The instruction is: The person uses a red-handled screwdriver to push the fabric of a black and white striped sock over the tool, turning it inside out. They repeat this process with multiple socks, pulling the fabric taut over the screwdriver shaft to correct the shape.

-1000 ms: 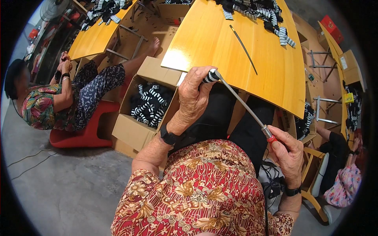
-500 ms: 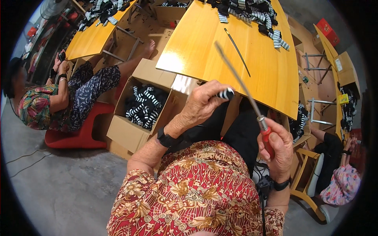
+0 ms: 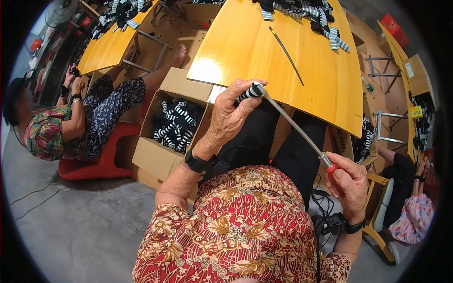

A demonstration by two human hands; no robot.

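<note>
My left hand (image 3: 225, 119) is closed around a small black-and-white striped knit tube (image 3: 246, 95), one end of which sticks out past the thumb. In my right hand (image 3: 350, 183) is the red handle of a long screwdriver (image 3: 296, 126). The metal shaft slants up and left, and its tip meets the near end of the knit tube beside my left thumb. Whether the tip is inside the fabric or only against it, I cannot tell. Both hands are in front of the near edge of the yellow table (image 3: 264, 61), above my lap.
A thin dark rod (image 3: 287, 55) lies on the table, with a heap of striped knit pieces (image 3: 306, 14) at its far end. An open cardboard box (image 3: 146, 155) of similar pieces stands at the left. Co-workers sit on a red chair (image 3: 101, 160) and a wooden chair (image 3: 375, 231).
The knit tube has turned so its end faces the screwdriver. My right hand has moved right and down, and the tip has come down from over the table to the tube.
</note>
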